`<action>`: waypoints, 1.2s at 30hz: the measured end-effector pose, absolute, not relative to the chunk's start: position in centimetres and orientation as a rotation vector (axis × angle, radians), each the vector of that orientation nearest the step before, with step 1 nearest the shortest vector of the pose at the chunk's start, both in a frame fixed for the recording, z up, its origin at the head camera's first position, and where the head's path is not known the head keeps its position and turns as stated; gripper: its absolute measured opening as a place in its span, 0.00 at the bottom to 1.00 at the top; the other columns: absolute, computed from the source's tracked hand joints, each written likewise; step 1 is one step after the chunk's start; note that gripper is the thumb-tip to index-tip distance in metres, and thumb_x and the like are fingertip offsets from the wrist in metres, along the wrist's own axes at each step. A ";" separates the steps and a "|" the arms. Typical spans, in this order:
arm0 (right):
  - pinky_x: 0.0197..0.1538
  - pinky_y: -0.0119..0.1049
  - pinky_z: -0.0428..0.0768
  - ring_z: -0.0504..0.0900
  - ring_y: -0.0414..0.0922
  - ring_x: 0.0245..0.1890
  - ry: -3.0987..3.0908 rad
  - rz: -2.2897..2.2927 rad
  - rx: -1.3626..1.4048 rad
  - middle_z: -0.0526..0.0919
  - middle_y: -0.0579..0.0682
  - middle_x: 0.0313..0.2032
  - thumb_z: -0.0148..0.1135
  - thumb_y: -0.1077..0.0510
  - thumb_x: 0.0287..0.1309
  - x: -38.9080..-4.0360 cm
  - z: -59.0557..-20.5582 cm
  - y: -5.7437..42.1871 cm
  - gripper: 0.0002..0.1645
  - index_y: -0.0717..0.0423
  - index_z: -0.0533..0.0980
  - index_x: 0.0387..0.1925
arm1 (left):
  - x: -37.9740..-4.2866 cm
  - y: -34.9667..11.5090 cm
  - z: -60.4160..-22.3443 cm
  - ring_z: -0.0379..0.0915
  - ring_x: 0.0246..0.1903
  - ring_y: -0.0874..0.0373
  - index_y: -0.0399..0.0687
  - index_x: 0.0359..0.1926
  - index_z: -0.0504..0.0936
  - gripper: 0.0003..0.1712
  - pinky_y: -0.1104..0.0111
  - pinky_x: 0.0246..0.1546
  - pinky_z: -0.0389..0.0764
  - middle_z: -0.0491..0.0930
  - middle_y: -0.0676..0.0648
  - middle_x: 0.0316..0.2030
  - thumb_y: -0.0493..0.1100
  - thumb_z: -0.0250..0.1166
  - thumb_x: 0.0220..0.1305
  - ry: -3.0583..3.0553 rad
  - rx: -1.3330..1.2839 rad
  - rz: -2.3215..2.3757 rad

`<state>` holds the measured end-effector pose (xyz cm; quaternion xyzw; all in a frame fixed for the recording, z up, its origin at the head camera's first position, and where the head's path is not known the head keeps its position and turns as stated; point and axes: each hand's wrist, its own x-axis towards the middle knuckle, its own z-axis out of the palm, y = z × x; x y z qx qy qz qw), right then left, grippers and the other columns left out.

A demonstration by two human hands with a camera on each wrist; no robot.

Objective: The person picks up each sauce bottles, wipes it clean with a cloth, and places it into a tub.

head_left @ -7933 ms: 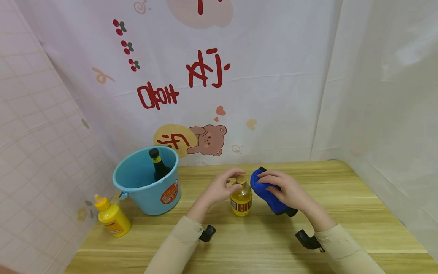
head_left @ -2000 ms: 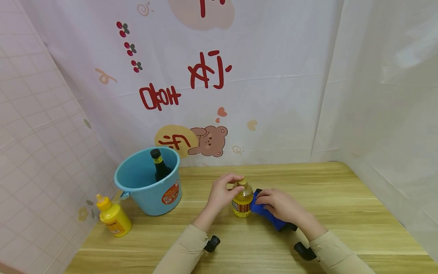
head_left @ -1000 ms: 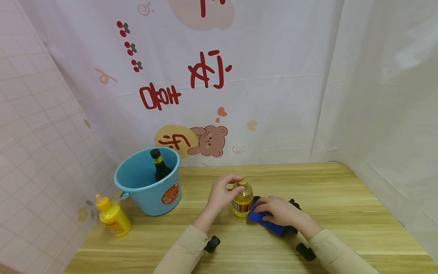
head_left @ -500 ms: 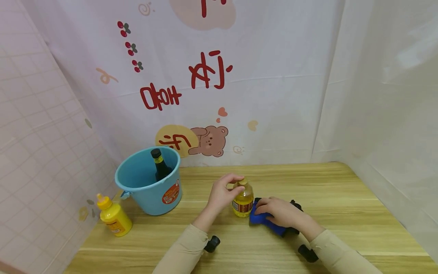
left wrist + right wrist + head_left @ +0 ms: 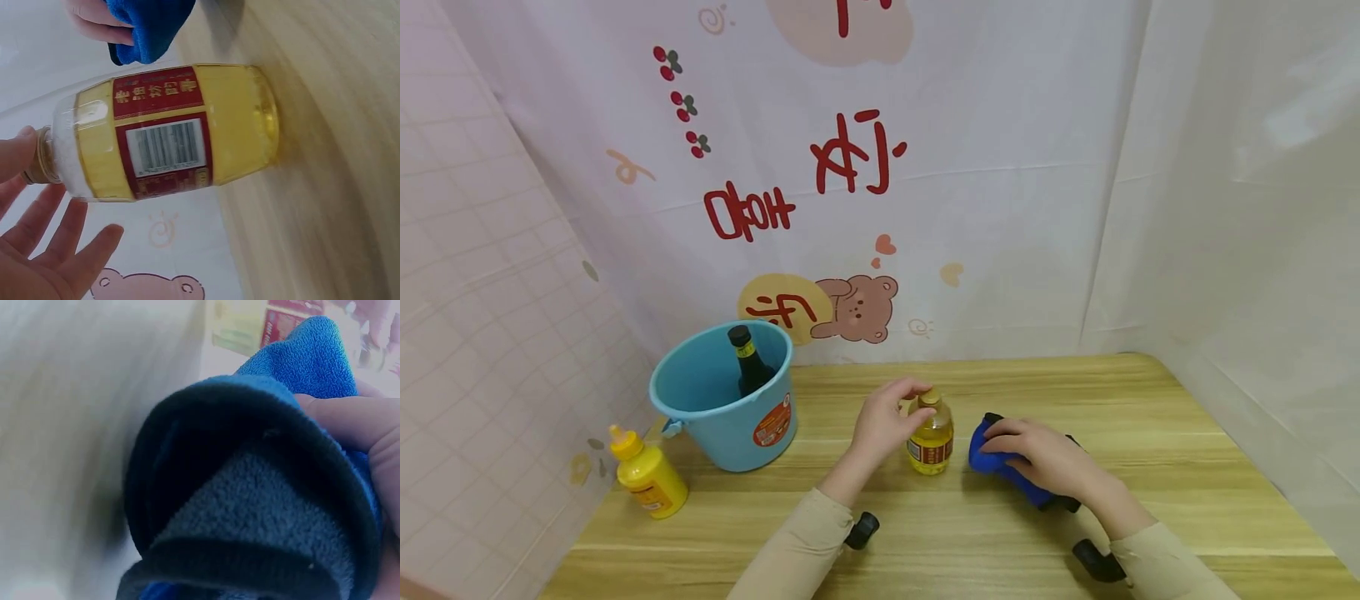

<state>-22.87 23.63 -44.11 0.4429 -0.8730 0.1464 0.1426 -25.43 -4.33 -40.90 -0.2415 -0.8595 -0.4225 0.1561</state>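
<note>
A small clear bottle of yellow cooking oil point(image 5: 930, 450) with a red label stands upright on the wooden table. My left hand point(image 5: 883, 423) pinches its gold cap point(image 5: 42, 156) between thumb and fingers, coming from the left. To the right of the bottle, my right hand point(image 5: 1047, 460) grips a folded blue cleaning cloth point(image 5: 987, 457) with black edging. A gap shows between cloth and bottle. In the right wrist view the cloth's grey inner side point(image 5: 250, 506) shows in an open fold, with the thumb pressed on the blue outside.
A light blue bucket point(image 5: 718, 433) stands at the left, holding a dark bottle with a black cap point(image 5: 749, 362). Nearer the left edge of the table point(image 5: 1187, 467) is a yellow squeeze bottle point(image 5: 653, 482). A printed white curtain point(image 5: 1000, 225) hangs behind.
Over the last half second my right hand has drawn the cloth rightward, away from the oil bottle's lower side. Compared with the oldest frame, my left fingers have closed onto the cap.
</note>
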 end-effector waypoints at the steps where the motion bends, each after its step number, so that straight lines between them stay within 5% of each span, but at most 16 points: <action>1: 0.47 0.48 0.82 0.82 0.52 0.49 -2.519 0.432 1.266 0.80 0.50 0.52 0.74 0.72 0.47 -22.8 -44.0 23.8 0.27 0.48 0.83 0.48 | -25.4 -4.3 -40.8 0.78 0.46 0.58 0.51 0.50 0.85 0.17 0.58 0.47 0.80 0.84 0.53 0.46 0.43 0.74 0.59 -2.468 -0.693 -1.170; 14: 0.47 0.50 0.82 0.81 0.53 0.50 -2.445 0.550 1.201 0.80 0.50 0.53 0.74 0.75 0.43 -22.7 -43.5 25.1 0.32 0.48 0.82 0.50 | -25.5 -3.8 -38.0 0.77 0.47 0.57 0.52 0.54 0.83 0.24 0.64 0.46 0.79 0.82 0.52 0.50 0.47 0.76 0.57 -2.669 -0.782 -0.750; 36: 0.46 0.49 0.82 0.81 0.52 0.51 -2.371 0.604 1.137 0.81 0.50 0.53 0.75 0.76 0.41 -22.4 -43.4 25.5 0.34 0.49 0.82 0.51 | -25.1 -3.8 -37.7 0.79 0.40 0.55 0.47 0.44 0.86 0.16 0.66 0.38 0.81 0.84 0.50 0.40 0.42 0.77 0.53 -2.591 -0.866 -0.533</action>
